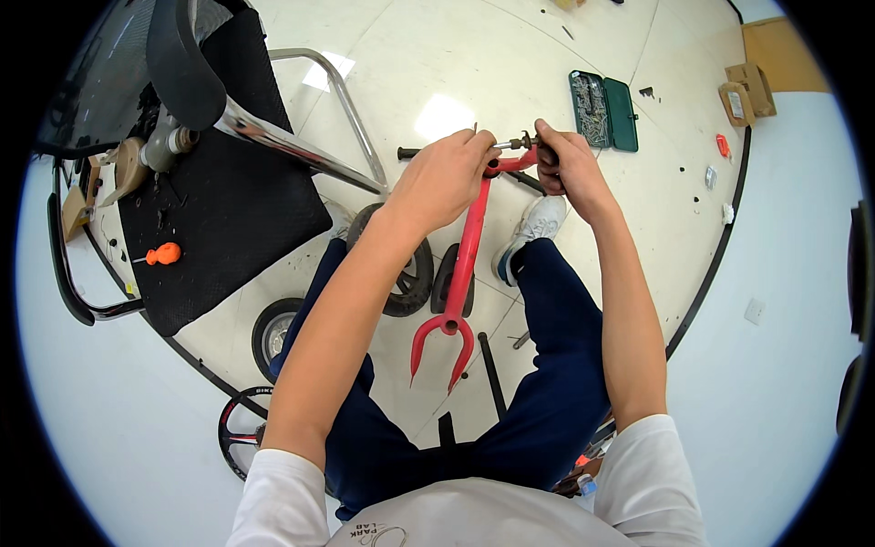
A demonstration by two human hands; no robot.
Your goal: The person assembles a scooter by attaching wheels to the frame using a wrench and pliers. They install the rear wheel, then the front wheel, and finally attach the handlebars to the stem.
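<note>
A red bicycle frame (468, 239) stands between my knees, its forked end (452, 325) nearest me. At its far end, my left hand (439, 180) is closed, the fingers pinched around the left end of a metal shaft (512, 144). A thin pointed piece sticks up past those fingertips. My right hand (576, 173) is wrapped around the black end of the same shaft, thumb on top. The shaft lies roughly level just above the frame's red cross tube (516, 164). My fingers hide both of its ends, so its exact kind cannot be told.
At left is a black chair (246, 205) with an orange-handled screwdriver (164, 254) on its seat. An open green case (622, 114) of small metal parts lies on the floor at far right. Wheels (273, 335) and a black tube (493, 374) lie near my legs. Cardboard boxes (751, 88) stand by the wall.
</note>
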